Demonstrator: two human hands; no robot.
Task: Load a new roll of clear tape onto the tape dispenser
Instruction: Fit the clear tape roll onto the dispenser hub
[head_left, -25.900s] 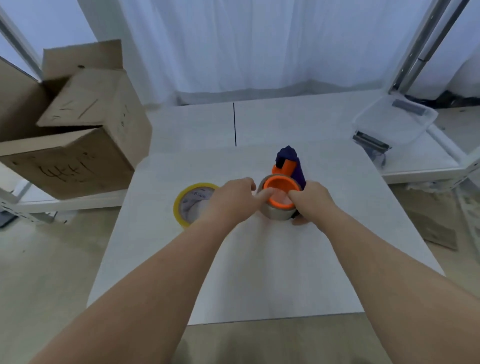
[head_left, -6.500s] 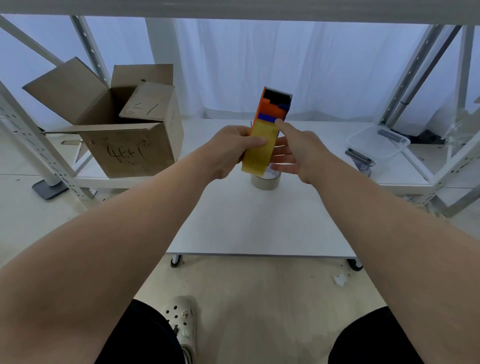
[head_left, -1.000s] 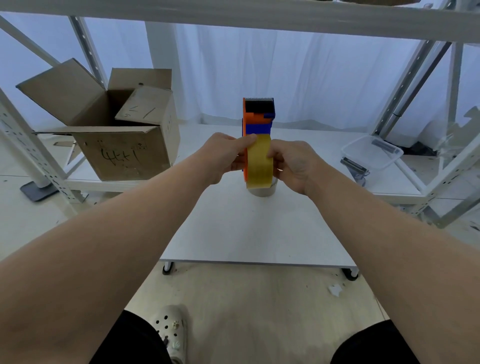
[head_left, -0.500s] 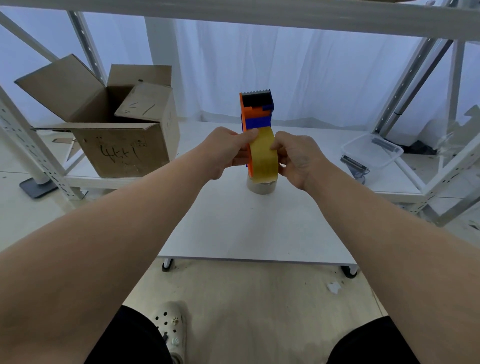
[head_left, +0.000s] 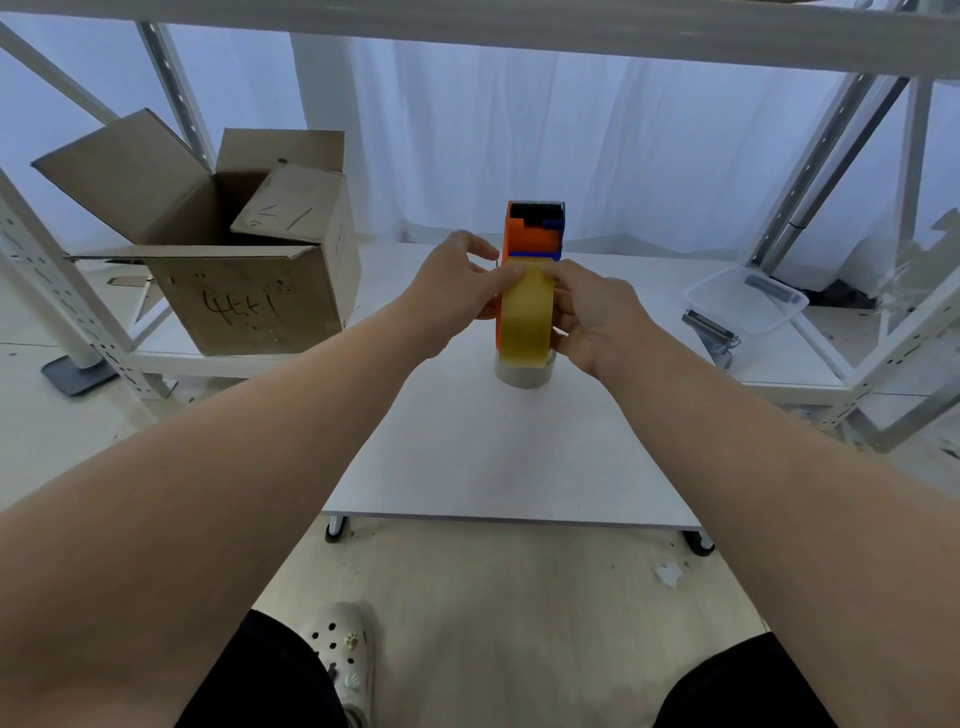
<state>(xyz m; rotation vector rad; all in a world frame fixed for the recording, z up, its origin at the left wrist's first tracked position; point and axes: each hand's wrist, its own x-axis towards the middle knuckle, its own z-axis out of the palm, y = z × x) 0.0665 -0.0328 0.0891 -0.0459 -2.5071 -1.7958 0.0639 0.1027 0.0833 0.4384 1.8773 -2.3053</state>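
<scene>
above table (head_left: 467, 467), fingers (head_left: 511, 275) pinching tape roll (head_left: 524, 317)

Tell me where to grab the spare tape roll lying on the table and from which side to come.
Take the spare tape roll from above, fingers pinching across its outer wall. It lies flat on the white table with its hole facing up, so the round sides are free. The dispenser and both hands hang in front of it, so lift those clear first.

A white table (head_left: 509, 467) on castors carries one thing — a spare tape roll (head_left: 523, 373), lying flat.
</scene>
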